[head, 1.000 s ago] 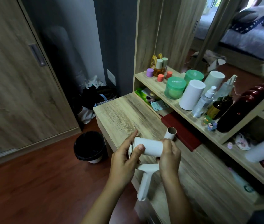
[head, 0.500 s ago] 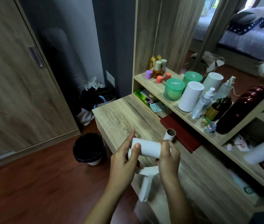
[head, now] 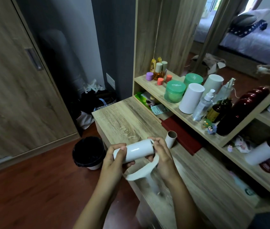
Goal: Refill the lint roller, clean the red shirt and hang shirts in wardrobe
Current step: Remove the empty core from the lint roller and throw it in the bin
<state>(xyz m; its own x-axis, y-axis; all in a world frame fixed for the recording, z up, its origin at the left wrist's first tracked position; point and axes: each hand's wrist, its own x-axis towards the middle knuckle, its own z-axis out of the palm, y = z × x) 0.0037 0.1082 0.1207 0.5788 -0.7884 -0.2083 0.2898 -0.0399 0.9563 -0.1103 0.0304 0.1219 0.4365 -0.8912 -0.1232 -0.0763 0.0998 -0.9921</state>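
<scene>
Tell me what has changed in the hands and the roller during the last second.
The left hand shifted its thumb from the roll's end onto the white roll; the right hand brought its fingers up to the roll's right end. The roller handle swung to curve beneath. Both hands still hold the roll; the cardboard core stayed on the desk.

Refill roll (head: 138,151): white paper, smooth, glossy sheen. Lint roller frame (head: 145,173): white plastic, matt. Empty core (head: 171,139): brown cardboard, matt. Table (head: 127,119): light wood-grain laminate, matt, as are the shelf (head: 177,109) and the wardrobe door (head: 15,90). Floor (head: 31,195): reddish-brown wood, slight gloss. Jars (head: 174,93): green translucent plastic. Canister (head: 191,98): white, matt. Spray bottle (head: 202,105): clear plastic. Dark red bottle (head: 235,116): glossy. Bin liner (head: 88,151): black plastic film, crinkled.
</scene>
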